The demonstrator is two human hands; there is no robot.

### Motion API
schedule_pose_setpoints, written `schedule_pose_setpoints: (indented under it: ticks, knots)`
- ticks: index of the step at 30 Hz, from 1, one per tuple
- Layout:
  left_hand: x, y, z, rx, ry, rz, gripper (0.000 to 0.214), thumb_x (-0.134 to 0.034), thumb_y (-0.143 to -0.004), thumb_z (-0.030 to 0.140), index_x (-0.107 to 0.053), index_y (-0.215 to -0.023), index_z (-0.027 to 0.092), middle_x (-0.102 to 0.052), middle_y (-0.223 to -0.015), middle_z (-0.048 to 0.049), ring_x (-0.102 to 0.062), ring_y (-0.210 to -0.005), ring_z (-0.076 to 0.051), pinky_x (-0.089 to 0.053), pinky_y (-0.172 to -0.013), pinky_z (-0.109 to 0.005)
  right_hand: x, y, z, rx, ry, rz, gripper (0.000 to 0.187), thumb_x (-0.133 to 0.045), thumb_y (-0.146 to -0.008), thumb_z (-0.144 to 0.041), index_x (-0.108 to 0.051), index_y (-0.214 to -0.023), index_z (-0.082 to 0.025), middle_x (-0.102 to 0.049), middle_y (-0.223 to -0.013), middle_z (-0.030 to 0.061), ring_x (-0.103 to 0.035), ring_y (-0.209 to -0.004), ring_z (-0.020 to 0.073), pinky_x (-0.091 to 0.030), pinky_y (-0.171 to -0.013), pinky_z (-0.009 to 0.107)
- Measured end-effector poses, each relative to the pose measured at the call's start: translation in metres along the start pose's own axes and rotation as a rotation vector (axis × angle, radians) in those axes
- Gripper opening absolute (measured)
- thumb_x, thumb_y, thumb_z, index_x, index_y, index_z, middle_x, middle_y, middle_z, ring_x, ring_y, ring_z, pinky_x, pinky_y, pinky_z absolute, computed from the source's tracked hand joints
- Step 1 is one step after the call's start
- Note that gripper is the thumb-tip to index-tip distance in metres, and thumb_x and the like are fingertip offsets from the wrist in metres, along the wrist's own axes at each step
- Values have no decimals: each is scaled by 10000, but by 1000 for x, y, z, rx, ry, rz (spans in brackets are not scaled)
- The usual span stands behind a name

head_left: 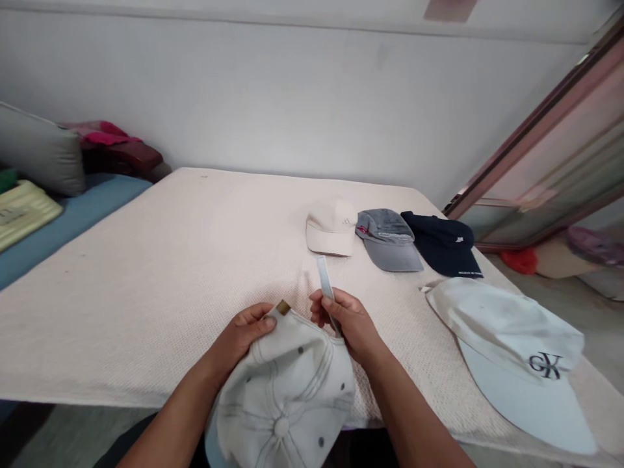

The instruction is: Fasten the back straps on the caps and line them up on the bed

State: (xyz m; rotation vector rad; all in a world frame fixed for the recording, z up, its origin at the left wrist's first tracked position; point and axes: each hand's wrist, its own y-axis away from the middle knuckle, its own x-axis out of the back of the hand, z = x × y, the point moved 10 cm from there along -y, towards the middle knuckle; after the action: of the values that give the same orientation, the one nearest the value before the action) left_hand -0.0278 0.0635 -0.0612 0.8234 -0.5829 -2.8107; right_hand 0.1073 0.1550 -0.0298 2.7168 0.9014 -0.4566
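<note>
A pale grey-white cap [285,396] lies crown up at the near edge of the cream mattress [160,279], its back facing away from me. My left hand [246,335] pinches the cap's rear edge beside a small brass buckle [283,307]. My right hand [348,325] is closed on the cap's adjustment strap [324,277], which sticks up from between its fingers. Both forearms reach in from below.
Three caps sit in a row further back: cream [331,229], grey [390,239] and navy [446,246]. A large white cap with a dark logo [511,351] lies at the right edge. Cushions and cloths are at far left, a sliding door frame at right.
</note>
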Motion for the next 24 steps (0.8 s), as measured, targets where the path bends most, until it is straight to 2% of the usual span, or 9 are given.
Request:
schedule_pose_setpoints:
  ticks: [3,5,8,13,19,21,24]
  knots:
    - [1,-4,3,-37,-51,5,249,-731,-710,224,-693,-953,186,-687,-825,-21,-612,-670,-135,-453,-652,-235,9,-1,-5,15,-119,59,185,-635,-791,-319,-633,-900,-169,-545,-635,-31,-431,-456,57,-308,-456,209]
    - [-1,-6,4,-48,-96,-3,191,-710,-718,213,-695,-905,177,-676,-795,-14,-600,-657,-130,-439,-629,-223,8,0,-9,23,-131,40,227,-564,-839,-384,-611,-905,-172,-480,-555,-58,-298,-376,38,-218,-396,199]
    - [-6,-5,3,-46,-114,-9,132,-685,-734,228,-682,-856,176,-635,-677,9,-547,-567,-105,-387,-547,-201,-1,3,-8,-13,-36,-32,307,-494,-874,-460,-591,-911,-172,-439,-510,-67,-233,-362,39,-148,-368,191]
    - [-16,-1,4,-32,-71,-6,197,-739,-704,298,-665,-835,171,-627,-664,8,-536,-568,-114,-388,-563,-225,-13,7,4,-118,97,-119,257,-631,-789,-413,-576,-774,-162,-463,-523,-57,-283,-389,38,-148,-376,184]
    - [-8,-5,7,-70,-134,30,249,-732,-714,308,-671,-912,171,-652,-720,-10,-556,-610,-127,-405,-598,-236,-6,5,-7,-6,95,-73,105,-598,-778,-269,-577,-755,-169,-567,-603,-16,-471,-507,84,-336,-487,211]
    - [-5,-7,6,-90,-163,33,293,-723,-717,299,-670,-978,176,-671,-790,-27,-576,-658,-143,-422,-638,-254,-3,4,-11,24,98,-49,35,-556,-760,-204,-576,-756,-175,-572,-606,-17,-484,-517,92,-352,-507,221]
    - [-3,-8,9,-134,-241,52,231,-690,-727,256,-675,-946,184,-668,-796,-21,-571,-667,-147,-414,-645,-261,3,2,-15,68,199,2,122,-484,-693,-113,-584,-724,-177,-540,-575,-29,-445,-491,87,-326,-491,219]
